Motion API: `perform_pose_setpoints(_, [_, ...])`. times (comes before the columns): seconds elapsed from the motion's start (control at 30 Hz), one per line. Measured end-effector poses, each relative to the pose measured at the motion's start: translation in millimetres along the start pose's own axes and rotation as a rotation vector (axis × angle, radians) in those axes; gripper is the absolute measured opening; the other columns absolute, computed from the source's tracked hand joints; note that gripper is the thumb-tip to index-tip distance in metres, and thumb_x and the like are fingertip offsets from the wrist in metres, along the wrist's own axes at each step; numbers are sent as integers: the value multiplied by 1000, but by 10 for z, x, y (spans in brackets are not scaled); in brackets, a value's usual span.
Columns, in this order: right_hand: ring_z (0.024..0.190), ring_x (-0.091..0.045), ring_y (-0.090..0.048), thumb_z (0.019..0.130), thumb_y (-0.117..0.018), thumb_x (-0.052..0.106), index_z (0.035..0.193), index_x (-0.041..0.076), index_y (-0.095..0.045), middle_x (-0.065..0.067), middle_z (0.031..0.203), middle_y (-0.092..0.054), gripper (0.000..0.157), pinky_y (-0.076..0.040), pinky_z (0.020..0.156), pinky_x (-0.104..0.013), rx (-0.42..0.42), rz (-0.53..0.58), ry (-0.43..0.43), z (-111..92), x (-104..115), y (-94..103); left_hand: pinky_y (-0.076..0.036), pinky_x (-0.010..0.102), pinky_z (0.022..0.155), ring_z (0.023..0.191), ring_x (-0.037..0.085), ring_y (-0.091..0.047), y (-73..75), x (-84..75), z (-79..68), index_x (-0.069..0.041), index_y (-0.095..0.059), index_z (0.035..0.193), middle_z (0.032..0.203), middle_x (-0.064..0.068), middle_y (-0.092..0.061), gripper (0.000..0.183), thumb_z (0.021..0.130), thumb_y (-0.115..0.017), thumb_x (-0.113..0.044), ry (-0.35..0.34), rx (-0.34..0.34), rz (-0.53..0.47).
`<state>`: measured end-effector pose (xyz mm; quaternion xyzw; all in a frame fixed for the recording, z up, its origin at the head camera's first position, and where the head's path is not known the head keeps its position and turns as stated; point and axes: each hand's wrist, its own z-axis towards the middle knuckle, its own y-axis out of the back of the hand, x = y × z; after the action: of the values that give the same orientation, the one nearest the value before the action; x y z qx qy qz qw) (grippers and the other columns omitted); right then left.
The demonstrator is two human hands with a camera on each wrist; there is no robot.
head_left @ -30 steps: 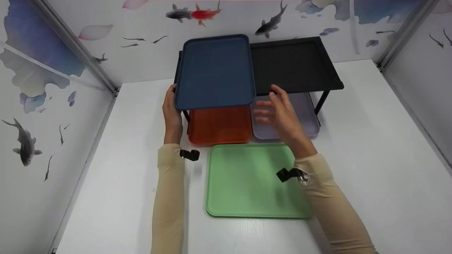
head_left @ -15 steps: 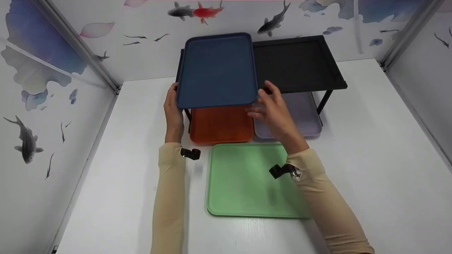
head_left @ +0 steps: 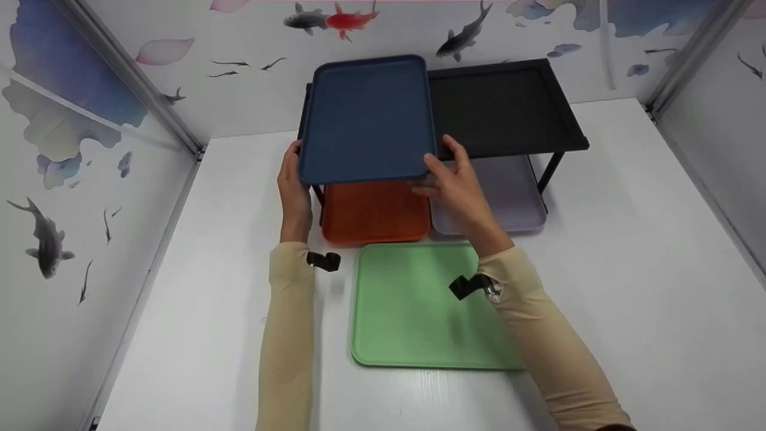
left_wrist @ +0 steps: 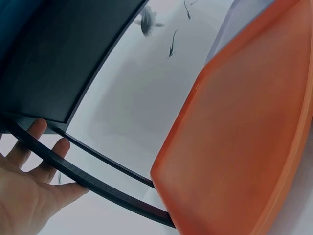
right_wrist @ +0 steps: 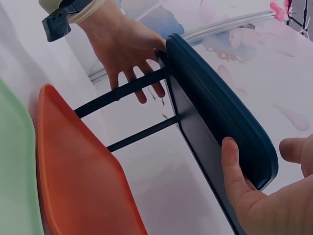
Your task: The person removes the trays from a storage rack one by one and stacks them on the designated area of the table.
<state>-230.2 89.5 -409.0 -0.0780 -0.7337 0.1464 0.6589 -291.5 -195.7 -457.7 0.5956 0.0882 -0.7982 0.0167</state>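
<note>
A dark blue tray (head_left: 368,120) lies on the left part of a black rack's top (head_left: 497,114), its near end jutting past the front edge. My left hand (head_left: 293,191) is at the tray's near left side. Its fingers (left_wrist: 61,147) are spread behind a rack leg (left_wrist: 93,183) in the left wrist view. My right hand (head_left: 461,188) holds the near right corner, thumb over the rim. In the right wrist view its fingers (right_wrist: 231,154) reach under the tray. Part of the left thumb is hidden.
Under the rack, an orange tray (head_left: 376,215) sits on the left and a pale purple tray (head_left: 517,203) on the right. A green tray (head_left: 419,305) lies in front on the white table (head_left: 203,287). Printed walls enclose the back and sides.
My right hand has moved left from beside the blue tray to its near right corner, its thumb now over the rim. The left hand and the trays are nearly unchanged.
</note>
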Motion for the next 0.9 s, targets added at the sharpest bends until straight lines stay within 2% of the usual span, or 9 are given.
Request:
perform_pose_setpoints(0.1, [104,-30,-70,106,-56,26,164,23,-10,-22,140,-53,74,-57,94,-38,-3,3,0,13,-13,-11,-41,34,112,132,18,-52,-3,7,6,-11,-53,145,148,6,-54,45,114,-29,-33,-15,1,-3])
perform_pose_setpoints(0.23, [109,-34,-70,106,-57,23,164,23,-10,-24,135,-58,75,-58,93,-38,-5,27,-6,25,-16,-33,-42,34,111,131,17,-53,-1,21,8,-12,-54,144,146,4,-55,45,113,-29,-34,-17,-5,15])
perform_pose_setpoints(0.43, [111,-30,-69,107,-52,15,165,23,-9,-23,139,-54,72,-58,93,-39,8,51,-18,24,2,-60,-41,34,112,133,18,-52,2,27,9,-13,-53,145,148,4,-54,45,113,-29,-34,-10,-7,13])
perform_pose_setpoints(0.7, [120,-31,-65,109,-43,8,165,22,-8,-23,144,-47,68,-57,95,-38,17,79,-19,3,15,-79,-41,33,113,133,18,-51,3,14,1,-12,-52,145,150,5,-53,45,113,-29,-33,-2,-12,18])
perform_pose_setpoints(0.9, [125,-35,-62,108,-50,11,165,21,-7,-23,146,-46,72,-57,94,-39,7,97,9,-13,6,-121,-39,32,115,136,16,-49,-3,13,-7,-14,-52,145,151,2,-51,46,113,-30,-37,-2,-13,25])
